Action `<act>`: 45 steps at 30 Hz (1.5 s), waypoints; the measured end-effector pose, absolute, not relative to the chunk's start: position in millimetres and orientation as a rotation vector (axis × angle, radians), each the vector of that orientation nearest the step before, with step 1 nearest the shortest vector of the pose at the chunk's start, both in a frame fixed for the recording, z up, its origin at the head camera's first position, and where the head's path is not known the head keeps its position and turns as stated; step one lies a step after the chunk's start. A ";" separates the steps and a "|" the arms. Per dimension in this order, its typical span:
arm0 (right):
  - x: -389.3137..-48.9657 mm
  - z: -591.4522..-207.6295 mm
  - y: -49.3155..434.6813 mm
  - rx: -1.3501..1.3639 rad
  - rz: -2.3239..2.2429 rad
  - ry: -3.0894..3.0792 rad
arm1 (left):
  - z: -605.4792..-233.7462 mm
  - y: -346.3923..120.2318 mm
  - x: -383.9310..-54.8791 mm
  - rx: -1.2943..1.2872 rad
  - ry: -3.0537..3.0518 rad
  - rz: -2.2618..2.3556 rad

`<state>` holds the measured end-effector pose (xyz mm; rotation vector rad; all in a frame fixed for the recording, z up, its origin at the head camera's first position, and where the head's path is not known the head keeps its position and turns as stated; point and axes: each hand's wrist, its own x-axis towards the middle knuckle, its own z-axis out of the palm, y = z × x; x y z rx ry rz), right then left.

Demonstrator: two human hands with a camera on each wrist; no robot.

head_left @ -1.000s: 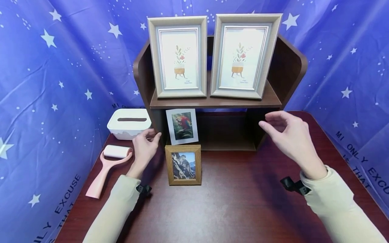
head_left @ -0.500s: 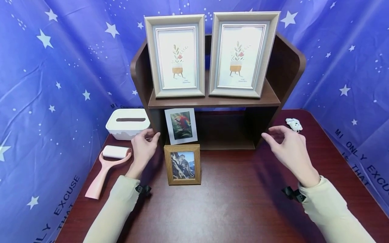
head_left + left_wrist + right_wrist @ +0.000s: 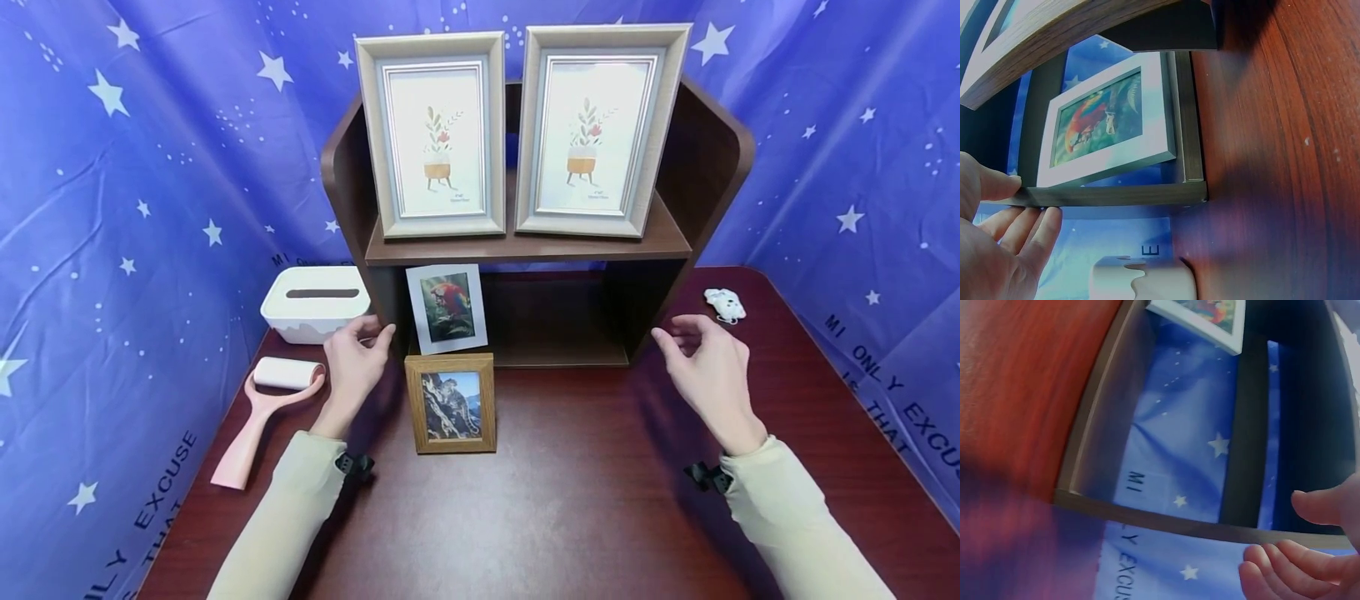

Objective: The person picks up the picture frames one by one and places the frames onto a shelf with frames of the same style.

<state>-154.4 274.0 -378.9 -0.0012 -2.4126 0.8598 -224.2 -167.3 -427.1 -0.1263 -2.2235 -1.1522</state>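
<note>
A dark brown desktop shelf (image 3: 525,248) with two tiers stands on the table. My left hand (image 3: 357,354) pinches the front edge of its left side panel (image 3: 1110,195), thumb inside and fingers outside. By the right side panel (image 3: 1210,528), my right hand (image 3: 708,371) has its thumb and loosely bent fingers apart on either side of the edge; the thumb stands off the panel. A white frame (image 3: 482,325) with a parrot picture leans in the lower tier at the left. Before it, a wooden frame (image 3: 454,364) with a leopard picture stands on the table.
Two large beige frames (image 3: 430,227) (image 3: 580,224) stand on the upper tier. Left of the shelf are a white tissue box (image 3: 315,327) and a pink lint roller (image 3: 251,433). A small white plush toy (image 3: 724,305) lies at the right. A starry blue curtain (image 3: 172,108) surrounds the table.
My right hand has come down along the shelf's right side and its wrist has shifted left, uncovering the white plush toy. The left hand stays at the left panel. The view has shifted slightly.
</note>
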 end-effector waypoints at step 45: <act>-199.7 -423.0 281.1 -0.061 0.946 -2.085 | -427.1 -167.3 -223.1 -0.115 -2.214 -1.209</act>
